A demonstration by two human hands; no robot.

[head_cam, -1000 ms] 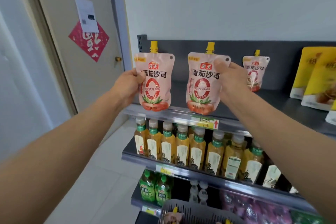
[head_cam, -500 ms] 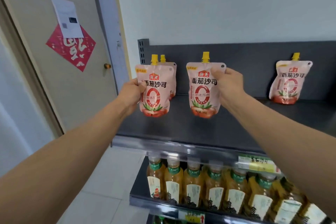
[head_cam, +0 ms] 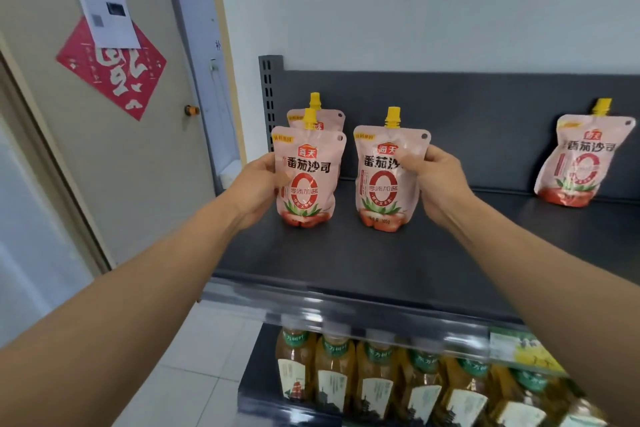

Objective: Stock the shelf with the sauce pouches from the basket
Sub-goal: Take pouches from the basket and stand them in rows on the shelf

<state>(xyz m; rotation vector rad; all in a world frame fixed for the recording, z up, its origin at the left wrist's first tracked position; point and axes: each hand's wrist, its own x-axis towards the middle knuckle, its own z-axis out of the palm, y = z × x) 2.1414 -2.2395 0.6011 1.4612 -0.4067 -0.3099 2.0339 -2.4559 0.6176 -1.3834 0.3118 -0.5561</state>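
**Two pouches going on the top shelf**

We've got one pink tomato sauce pouch in each hand right now. The left pouch point(head_cam: 306, 177) is pinched along its left edge by our left hand point(head_cam: 258, 184), thumb on the front, and its bottom sits at or right on the shelf point(head_cam: 346, 253), we can't quite tell if it's fully down. The right pouch point(head_cam: 386, 180) is gripped on its right side by our right hand point(head_cam: 434, 180), thumb across the print, and its base looks to be touching the shelf too. Both stand upright, yellow caps up, side by side with a gap between them.

Right behind the left pouch there's a back pouch point(head_cam: 317, 116), mostly hidden, just the top and cap poking out. Way off to the right a far pouch point(head_cam: 585, 163) leans against the dark back panel point(head_cam: 467, 97), well apart from the ones we're holding.

Below the shelf edge there's a row of tea bottles point(head_cam: 377, 378) with green caps, and a price tag point(head_cam: 523, 350) on the rail at the right. Over to the left, a door point(head_cam: 145, 149) with a red diamond decoration point(head_cam: 114, 73) and a white paper point(head_cam: 104, 3) stuck overlapping its top corner.
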